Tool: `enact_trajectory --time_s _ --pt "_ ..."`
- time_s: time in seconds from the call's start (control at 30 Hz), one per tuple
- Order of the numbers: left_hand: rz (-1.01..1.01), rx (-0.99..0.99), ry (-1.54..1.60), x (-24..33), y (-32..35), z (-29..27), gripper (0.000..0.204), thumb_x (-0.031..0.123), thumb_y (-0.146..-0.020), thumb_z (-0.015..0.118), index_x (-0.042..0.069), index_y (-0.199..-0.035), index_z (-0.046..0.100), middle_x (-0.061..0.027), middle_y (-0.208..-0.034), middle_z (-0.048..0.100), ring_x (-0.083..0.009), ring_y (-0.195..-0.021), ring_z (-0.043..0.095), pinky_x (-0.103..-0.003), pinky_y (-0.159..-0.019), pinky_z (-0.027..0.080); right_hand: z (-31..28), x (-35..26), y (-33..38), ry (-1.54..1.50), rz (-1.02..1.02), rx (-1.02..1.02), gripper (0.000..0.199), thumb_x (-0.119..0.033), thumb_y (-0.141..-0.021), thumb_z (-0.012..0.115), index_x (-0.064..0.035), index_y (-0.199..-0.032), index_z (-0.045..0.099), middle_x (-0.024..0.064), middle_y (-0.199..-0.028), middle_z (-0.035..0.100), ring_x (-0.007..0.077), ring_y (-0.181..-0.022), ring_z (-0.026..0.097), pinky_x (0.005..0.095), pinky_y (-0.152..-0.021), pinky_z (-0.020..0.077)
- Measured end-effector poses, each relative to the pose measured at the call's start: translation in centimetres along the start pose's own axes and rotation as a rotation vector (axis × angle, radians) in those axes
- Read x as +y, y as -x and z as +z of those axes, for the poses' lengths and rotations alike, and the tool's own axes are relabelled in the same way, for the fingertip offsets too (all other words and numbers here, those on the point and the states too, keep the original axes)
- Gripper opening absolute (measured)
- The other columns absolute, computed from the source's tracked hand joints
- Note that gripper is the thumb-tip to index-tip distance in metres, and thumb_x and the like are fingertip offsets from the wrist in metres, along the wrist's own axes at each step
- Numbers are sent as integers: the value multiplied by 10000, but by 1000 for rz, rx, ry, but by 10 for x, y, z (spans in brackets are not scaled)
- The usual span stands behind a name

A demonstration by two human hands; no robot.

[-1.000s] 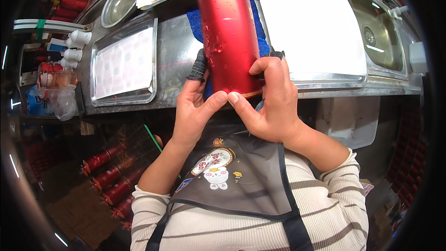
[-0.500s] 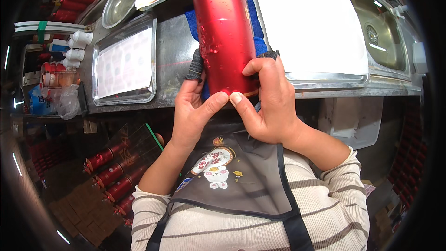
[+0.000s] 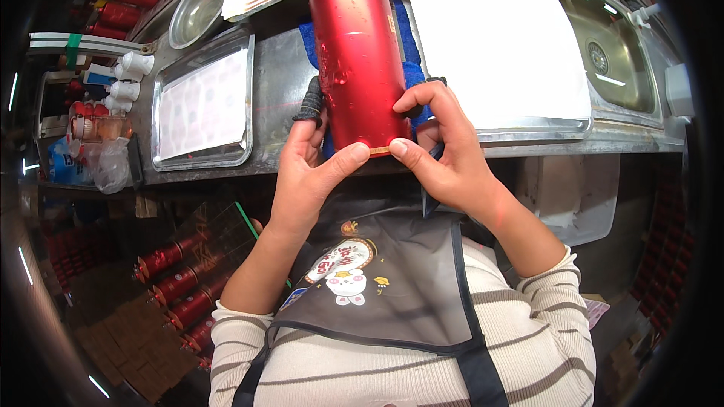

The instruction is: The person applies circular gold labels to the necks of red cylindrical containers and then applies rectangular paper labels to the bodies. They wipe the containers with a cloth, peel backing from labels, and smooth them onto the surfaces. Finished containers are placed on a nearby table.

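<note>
A glossy red metal cylinder (image 3: 360,60) lies lengthwise on a blue cloth (image 3: 407,45) on the steel counter, its near end at the counter's front edge. My left hand (image 3: 309,166) cups its left side, a black cot on the index finger, thumb pressed on the bottom rim. My right hand (image 3: 441,151) grips the right side, its thumb meeting the left thumb at the rim, a black cot on one finger.
A white sheet covers a tray (image 3: 501,38) at right, beside a steel sink (image 3: 611,53). A metal tray with a patterned sheet (image 3: 204,109) sits at left, a round bowl (image 3: 197,11) behind it. Several red cylinders (image 3: 181,286) lie in a box on the floor at left.
Both thumbs have slid along the cylinder's bottom rim toward each other. The cylinder has hardly moved.
</note>
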State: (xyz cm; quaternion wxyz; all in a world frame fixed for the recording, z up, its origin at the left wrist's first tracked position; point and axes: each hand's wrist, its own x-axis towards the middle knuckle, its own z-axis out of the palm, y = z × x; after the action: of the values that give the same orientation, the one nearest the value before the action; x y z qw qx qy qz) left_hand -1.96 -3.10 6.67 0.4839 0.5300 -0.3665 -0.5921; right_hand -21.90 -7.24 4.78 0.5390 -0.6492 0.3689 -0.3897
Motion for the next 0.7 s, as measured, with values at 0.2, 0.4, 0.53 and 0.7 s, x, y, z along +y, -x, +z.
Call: enact_trajectory --time_s 0.2,0.4,0.53,0.7 --pt "-117 -23 -44 15 -2 1 595 146 -819 823 -53 -1258 475 -181 -1279 563 -196 -1169 586 -321 -985 498 0 2 -3 -19 8 -24 366 -59 -902 698 -32 -1188 472 55 -1135 465 15 -670 469 172 -571 398" --pt "-146 -37 -95 23 -4 5 636 142 -814 794 -21 -1329 458 -121 -1245 581 -148 -1047 602 -267 -816 499 3 2 -2 -52 33 -14 369 -62 -911 692 -39 -1195 457 46 -1119 448 11 -663 452 167 -564 386" --pt "-165 -43 -133 28 -5 7 642 138 -802 803 -19 -1322 460 -124 -1231 586 -153 -1049 607 -274 -831 503 4 1 -2 -60 45 -11 365 -60 -912 687 -41 -1195 457 43 -1120 447 9 -654 442 170 -562 378" --pt "-184 -45 -181 34 -6 10 644 132 -800 803 -21 -1324 460 -131 -1234 584 -174 -1119 592 -290 -905 498 2 1 -3 -56 49 -22 356 -45 -912 667 -43 -1198 456 35 -1135 453 6 -641 438 174 -560 374"
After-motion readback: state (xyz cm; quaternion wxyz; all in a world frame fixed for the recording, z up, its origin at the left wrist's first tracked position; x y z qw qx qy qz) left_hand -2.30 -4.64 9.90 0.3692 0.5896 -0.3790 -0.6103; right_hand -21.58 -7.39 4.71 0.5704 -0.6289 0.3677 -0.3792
